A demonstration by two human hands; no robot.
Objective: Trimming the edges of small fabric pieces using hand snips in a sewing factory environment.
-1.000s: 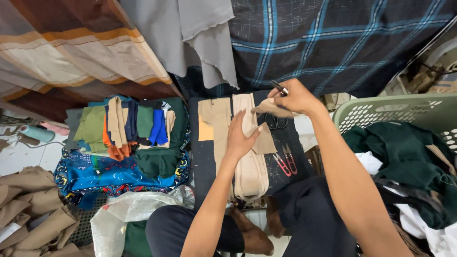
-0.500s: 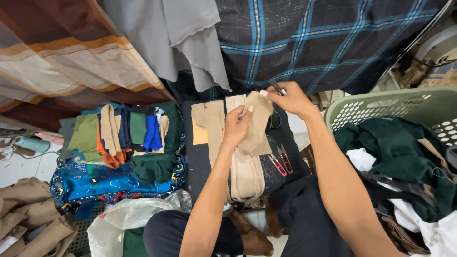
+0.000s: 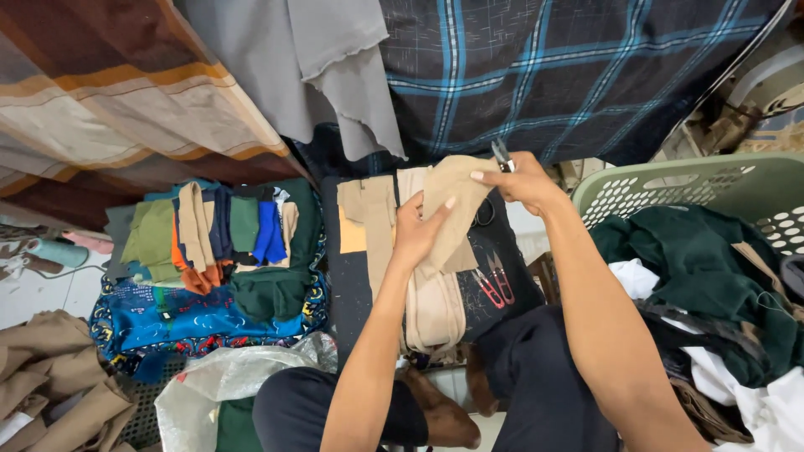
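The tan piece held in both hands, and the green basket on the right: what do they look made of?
The tan piece, pinched between the left hand and the right hand, looks like soft matte woven cloth: it folds and droops limply. The green basket looks like moulded plastic, smooth and slightly glossy, with rows of punched round holes in a stiff rim.

The right hand (image 3: 523, 180) covers most of the dark tool (image 3: 501, 156) it grips; only a tip pokes out, too little to tell its kind. The tan cloth piece (image 3: 456, 201) hides the left hand's (image 3: 416, 233) palm and part of the scissors (image 3: 483, 213) behind it. The green basket (image 3: 670, 180) runs off the right edge. The brown cloth pile (image 3: 50, 377) is cut off at the bottom left corner.
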